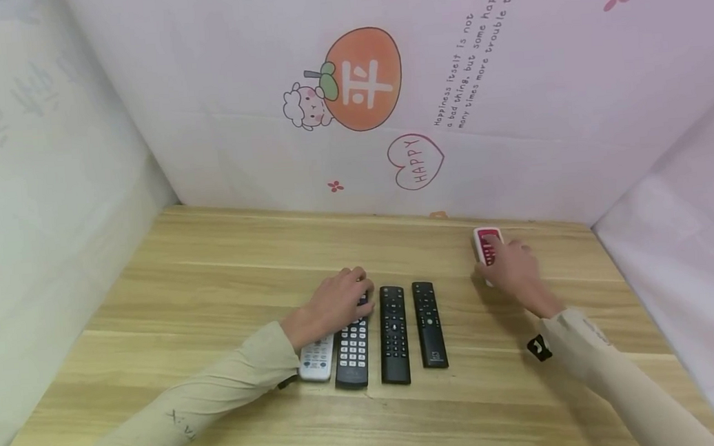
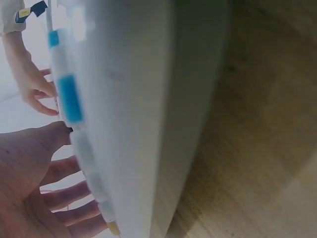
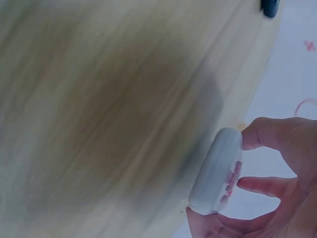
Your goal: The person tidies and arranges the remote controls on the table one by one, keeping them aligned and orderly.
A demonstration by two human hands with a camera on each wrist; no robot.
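My left hand [image 1: 338, 302] lies over the upper part of a black remote control with white buttons [image 1: 352, 351], fingertips near its far end. Under that wrist is a white remote control [image 1: 317, 358], whose side and blue buttons [image 2: 69, 98] loom large in the left wrist view. There, the left fingers [image 2: 62, 196] extend loosely past it. At the back right, my right hand [image 1: 512, 267] grips a small white remote control with a red face [image 1: 489, 245]. In the right wrist view, thumb and fingers hold this white remote [image 3: 216, 171] by its ends, one finger on its buttons.
Two slim black remote controls, one [image 1: 393, 334] beside the left hand's and another [image 1: 430, 325] to its right, lie side by side. A printed cloth wall [image 1: 253, 154] stands behind the wooden table [image 1: 223, 260]. A black strap piece [image 1: 538, 348] hangs by the right wrist.
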